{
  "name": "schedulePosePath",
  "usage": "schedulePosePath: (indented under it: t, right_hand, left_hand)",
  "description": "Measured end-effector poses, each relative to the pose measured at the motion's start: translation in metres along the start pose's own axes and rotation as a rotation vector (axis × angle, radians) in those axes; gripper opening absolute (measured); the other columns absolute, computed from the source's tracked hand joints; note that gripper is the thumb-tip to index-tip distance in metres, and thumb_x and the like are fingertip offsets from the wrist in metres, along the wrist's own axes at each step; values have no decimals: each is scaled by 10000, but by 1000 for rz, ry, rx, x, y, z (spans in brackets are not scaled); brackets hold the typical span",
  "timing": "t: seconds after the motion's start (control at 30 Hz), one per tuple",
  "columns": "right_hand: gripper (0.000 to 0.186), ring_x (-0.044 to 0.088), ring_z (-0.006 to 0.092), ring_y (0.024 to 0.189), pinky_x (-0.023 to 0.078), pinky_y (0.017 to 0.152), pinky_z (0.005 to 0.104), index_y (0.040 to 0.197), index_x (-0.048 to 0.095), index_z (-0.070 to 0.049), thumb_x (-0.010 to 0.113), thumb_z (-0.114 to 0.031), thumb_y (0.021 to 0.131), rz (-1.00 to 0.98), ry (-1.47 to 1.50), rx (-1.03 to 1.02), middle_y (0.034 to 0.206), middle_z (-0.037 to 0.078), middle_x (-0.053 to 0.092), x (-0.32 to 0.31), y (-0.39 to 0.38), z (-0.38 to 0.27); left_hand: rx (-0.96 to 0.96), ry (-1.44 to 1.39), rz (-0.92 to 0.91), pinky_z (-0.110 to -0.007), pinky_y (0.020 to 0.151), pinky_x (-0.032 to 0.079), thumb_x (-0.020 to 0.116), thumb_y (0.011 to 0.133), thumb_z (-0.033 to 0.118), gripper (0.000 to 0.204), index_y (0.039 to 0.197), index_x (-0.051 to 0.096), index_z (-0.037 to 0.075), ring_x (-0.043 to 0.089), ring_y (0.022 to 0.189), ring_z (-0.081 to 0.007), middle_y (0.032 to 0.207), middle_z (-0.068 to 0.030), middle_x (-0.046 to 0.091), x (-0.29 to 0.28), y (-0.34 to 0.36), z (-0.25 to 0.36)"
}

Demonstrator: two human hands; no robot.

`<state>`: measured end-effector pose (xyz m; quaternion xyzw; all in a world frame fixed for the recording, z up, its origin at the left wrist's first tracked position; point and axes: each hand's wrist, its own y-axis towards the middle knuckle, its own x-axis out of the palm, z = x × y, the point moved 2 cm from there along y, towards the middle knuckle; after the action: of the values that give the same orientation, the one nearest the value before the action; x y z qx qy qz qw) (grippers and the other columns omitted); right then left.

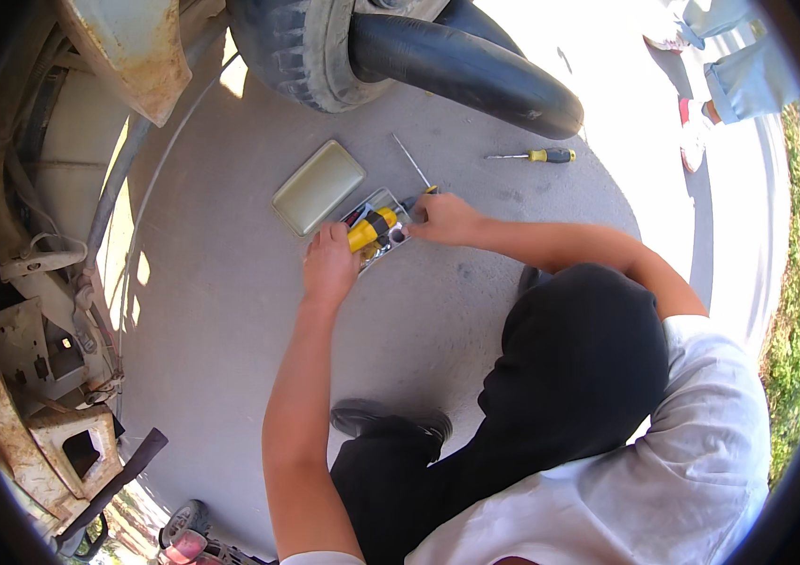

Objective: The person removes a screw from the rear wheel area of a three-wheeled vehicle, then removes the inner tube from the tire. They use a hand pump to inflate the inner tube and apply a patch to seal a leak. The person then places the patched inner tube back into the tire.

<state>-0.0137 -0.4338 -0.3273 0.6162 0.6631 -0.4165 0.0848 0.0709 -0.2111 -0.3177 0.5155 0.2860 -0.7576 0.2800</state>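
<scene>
The left hand (329, 259) grips a yellow-and-black handle (362, 234) above the tray (385, 256). The right hand (445, 219) meets its right edge, grip unclear.

Grey concrete (212, 311) underfoot here, lying in shade, with sunlight blazing across the pale pavement (621, 160) at upper right; a green grass strip (781, 377) hugs the right edge, rust-streaked metal bodywork (132, 56) crowds the left.

I observe one yellow-and-black tool (371, 230), tilted, over a small open box (392, 250) containing assorted items (398, 232).
</scene>
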Motion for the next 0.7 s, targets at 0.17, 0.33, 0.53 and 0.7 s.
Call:
schedulePosePath:
  t: [0.17,0.33,0.53,0.7]
  right_hand:
    - [333,685,396,797,550,734,473,832,696,12,685,-320,829,2,44,-8,792,223,688,23,10,8]
    - [301,687,387,741,552,687,482,770,653,3,669,-288,847,123,43,-102,760,203,686,31,3,13]
    - [269,683,389,736,556,661,468,936,609,-20,676,-264,846,117,-33,-214,809,186,678,31,-1,19]
    - [438,671,393,886,557,737,456,1144,548,38,703,-155,782,233,108,-214,1054,210,636,22,-2,11]
  left_hand:
    - [3,-110,2,-479,936,393,770,791,163,416,1112,543,27,596,981,-338,1067,-134,627,0,-24,-2]
    - [-101,16,39,-493,936,335,784,777,207,442,1116,544,53,564,1054,-289,1057,-107,618,8,-41,20]
    - [-222,-76,113,-492,940,331,776,798,225,442,1133,549,47,550,1062,-316,1073,-114,615,16,-58,29]
    - [-224,-197,24,-483,954,329,761,822,238,444,1160,551,40,547,1081,-335,1107,-125,618,14,-59,18]
